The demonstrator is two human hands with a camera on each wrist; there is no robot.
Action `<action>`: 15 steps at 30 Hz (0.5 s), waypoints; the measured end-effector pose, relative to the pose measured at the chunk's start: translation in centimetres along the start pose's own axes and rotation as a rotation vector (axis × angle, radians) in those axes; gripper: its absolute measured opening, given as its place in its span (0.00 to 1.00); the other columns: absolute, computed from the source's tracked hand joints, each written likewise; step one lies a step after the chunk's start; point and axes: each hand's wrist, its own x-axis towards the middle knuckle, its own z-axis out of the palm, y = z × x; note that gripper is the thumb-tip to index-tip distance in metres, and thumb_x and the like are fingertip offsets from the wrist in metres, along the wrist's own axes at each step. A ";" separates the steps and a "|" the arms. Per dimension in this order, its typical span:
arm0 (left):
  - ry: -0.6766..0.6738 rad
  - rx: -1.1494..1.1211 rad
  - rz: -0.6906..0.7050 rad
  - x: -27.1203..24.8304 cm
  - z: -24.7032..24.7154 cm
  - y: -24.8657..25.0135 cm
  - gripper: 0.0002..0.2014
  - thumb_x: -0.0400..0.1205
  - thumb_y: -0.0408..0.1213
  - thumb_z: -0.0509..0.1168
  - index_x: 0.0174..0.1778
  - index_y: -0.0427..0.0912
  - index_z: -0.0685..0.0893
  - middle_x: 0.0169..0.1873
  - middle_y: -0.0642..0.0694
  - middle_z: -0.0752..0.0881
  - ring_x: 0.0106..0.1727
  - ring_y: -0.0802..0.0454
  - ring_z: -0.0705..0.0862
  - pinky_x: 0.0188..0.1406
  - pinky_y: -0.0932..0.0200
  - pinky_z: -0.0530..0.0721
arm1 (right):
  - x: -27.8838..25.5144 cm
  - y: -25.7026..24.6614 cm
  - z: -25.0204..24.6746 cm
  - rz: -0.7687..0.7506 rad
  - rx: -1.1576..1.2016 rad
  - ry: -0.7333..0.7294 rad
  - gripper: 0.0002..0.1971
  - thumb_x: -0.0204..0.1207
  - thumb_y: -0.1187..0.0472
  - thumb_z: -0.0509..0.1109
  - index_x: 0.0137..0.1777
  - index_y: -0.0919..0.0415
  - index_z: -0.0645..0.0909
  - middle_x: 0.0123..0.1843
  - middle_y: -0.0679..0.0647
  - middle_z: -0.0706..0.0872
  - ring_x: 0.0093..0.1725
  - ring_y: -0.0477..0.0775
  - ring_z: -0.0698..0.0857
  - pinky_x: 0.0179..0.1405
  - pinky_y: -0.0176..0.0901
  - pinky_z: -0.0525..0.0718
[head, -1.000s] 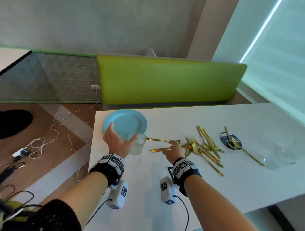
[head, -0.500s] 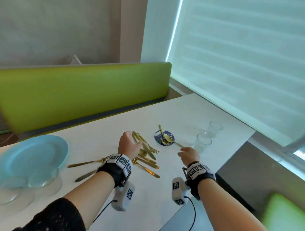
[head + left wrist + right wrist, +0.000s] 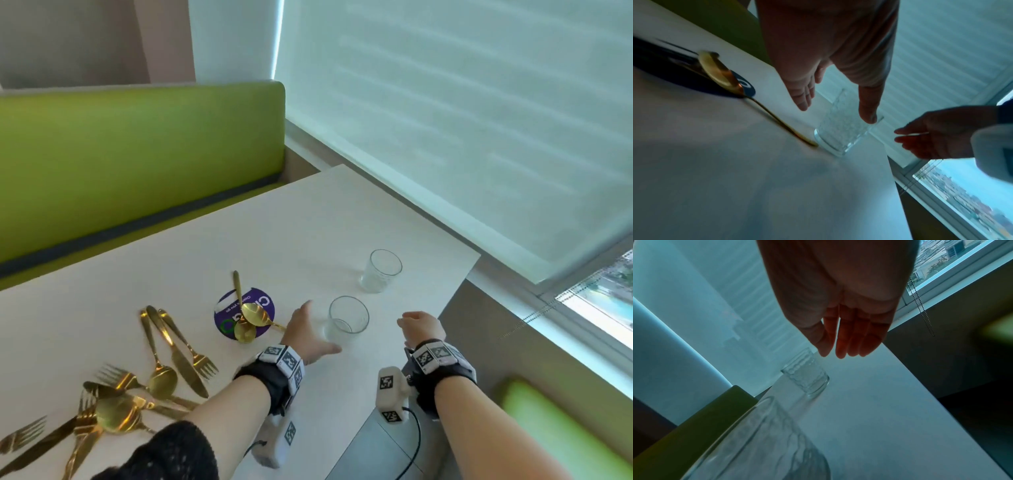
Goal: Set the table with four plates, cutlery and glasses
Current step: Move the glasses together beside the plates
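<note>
Two clear glasses stand on the white table: a near glass and a far glass. My left hand is open just left of the near glass, fingers and thumb spread to either side of it, not closed on it. My right hand hovers open to the right of that glass and holds nothing. Gold cutlery lies in a loose pile at the left. Two gold spoons rest on a purple coaster.
A green bench back runs along the table's far side. A window with a lowered blind is on the right, just past the table's right edge. Another green seat shows at the lower right.
The view has swung right, and the blue plate has left the picture. My left hand has moved from the cutlery pile to the near glass. My right hand has gone right, past that glass.
</note>
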 end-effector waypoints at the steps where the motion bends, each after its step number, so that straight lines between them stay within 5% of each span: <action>1: -0.010 0.005 0.016 0.7 0.7 0.1 0.54 0.66 0.45 0.80 0.82 0.41 0.53 0.78 0.43 0.64 0.79 0.48 0.66 0.76 0.58 0.65 | 0.9 0.1 -0.1 0.008 -0.003 -0.003 0.14 0.73 0.60 0.69 0.59 0.57 0.86 0.60 0.58 0.88 0.60 0.64 0.85 0.63 0.56 0.83; 6: -0.026 0.012 0.060 3.4 3.3 0.5 0.55 0.64 0.42 0.81 0.82 0.45 0.55 0.79 0.47 0.65 0.80 0.49 0.65 0.76 0.63 0.63 | 4.7 0.4 0.2 0.048 0.031 0.003 0.16 0.73 0.59 0.70 0.61 0.57 0.84 0.61 0.58 0.87 0.63 0.63 0.83 0.65 0.55 0.82; 12: 0.058 -0.056 0.038 5.4 4.0 0.3 0.43 0.63 0.39 0.80 0.74 0.47 0.69 0.68 0.50 0.79 0.69 0.52 0.78 0.59 0.73 0.70 | 7.5 -1.0 1.4 0.057 0.116 -0.036 0.28 0.69 0.58 0.75 0.69 0.59 0.76 0.60 0.59 0.86 0.62 0.61 0.84 0.65 0.56 0.82; 15: 0.092 -0.084 0.041 6.1 3.4 0.5 0.42 0.62 0.40 0.80 0.73 0.48 0.70 0.64 0.53 0.79 0.64 0.54 0.79 0.59 0.66 0.77 | 8.3 -1.9 2.3 0.046 0.171 -0.041 0.35 0.67 0.59 0.79 0.74 0.59 0.69 0.68 0.58 0.81 0.68 0.60 0.80 0.70 0.50 0.77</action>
